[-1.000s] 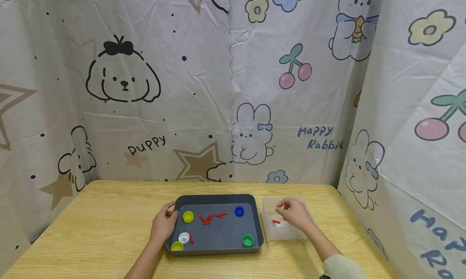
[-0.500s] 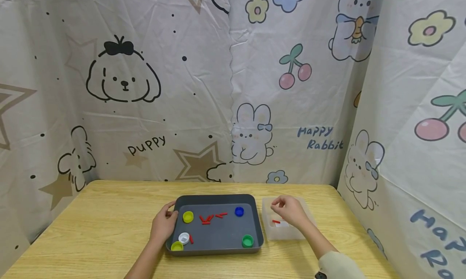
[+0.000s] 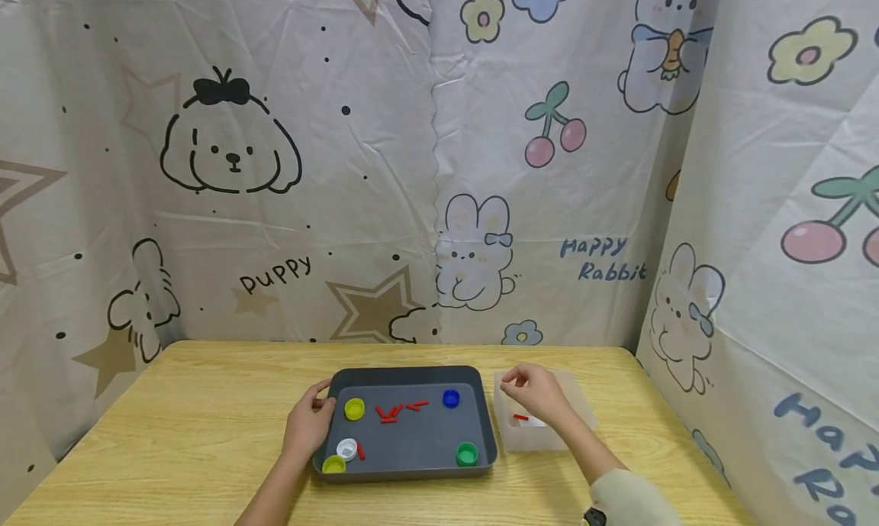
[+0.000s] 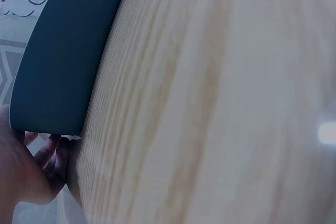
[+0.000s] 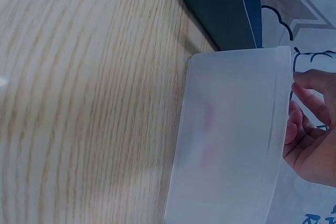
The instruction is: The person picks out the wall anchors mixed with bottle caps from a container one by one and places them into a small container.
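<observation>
A dark grey tray (image 3: 412,476) lies on the wooden table. My left hand (image 3: 308,426) grips its left edge, as the left wrist view also shows. In the tray are two yellow caps (image 3: 354,409), a white cap (image 3: 346,450), a blue cap (image 3: 450,398), a green cap (image 3: 467,454) and several small red sticks (image 3: 388,420). My right hand (image 3: 537,392) hovers over a clear plastic box (image 3: 511,442), fingers loosely bent, thumb and index fingertips close together. I see nothing between them. One red stick (image 3: 520,417) shows in the box; my hand hides part of its inside.
The box stands just right of the tray, with a narrow gap between them. A white piece (image 3: 532,423) shows inside the box. Patterned curtains (image 3: 371,205) hang behind the table (image 3: 206,404) and at its sides.
My right hand has moved left over the box, towards the tray. A second red stick seen in the box one second ago is out of sight now. My left hand has stayed on the tray.
</observation>
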The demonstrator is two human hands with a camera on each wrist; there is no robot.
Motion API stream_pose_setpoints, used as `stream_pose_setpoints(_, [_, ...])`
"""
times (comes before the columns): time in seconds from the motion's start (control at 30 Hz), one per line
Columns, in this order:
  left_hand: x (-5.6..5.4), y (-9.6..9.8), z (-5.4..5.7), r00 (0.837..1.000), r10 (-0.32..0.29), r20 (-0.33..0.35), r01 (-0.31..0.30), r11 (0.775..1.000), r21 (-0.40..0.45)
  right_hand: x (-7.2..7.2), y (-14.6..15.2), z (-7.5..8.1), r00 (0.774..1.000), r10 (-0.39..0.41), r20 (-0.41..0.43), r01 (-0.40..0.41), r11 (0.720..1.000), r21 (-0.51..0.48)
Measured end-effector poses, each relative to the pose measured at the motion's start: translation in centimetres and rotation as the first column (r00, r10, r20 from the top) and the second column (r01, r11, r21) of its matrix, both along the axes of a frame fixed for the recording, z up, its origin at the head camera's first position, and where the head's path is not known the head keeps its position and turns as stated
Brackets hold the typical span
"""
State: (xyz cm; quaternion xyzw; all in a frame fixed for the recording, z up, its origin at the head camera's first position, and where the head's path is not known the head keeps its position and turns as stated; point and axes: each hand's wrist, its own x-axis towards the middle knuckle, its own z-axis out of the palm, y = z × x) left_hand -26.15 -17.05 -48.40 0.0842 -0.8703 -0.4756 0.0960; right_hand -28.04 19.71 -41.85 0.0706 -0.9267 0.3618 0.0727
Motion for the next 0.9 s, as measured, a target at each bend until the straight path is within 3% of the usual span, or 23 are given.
stream_pose_setpoints(0.5, [0.0, -0.1, -0.1, 1.000, 0.005, -0.006, -0.005, 1.000, 0.001, -0.3, -2.6, 0.5, 0.998, 0.044, -0.033, -0.044, 0.999, 0.004])
stream_pose_setpoints(0.9, [0.2, 0.0, 0.2, 1.000, 0.015, 0.005, -0.015, 1.000, 0.006, -0.2, -5.0, 0.5, 0.995, 0.096, -0.009, -0.097, 0.995, -0.015])
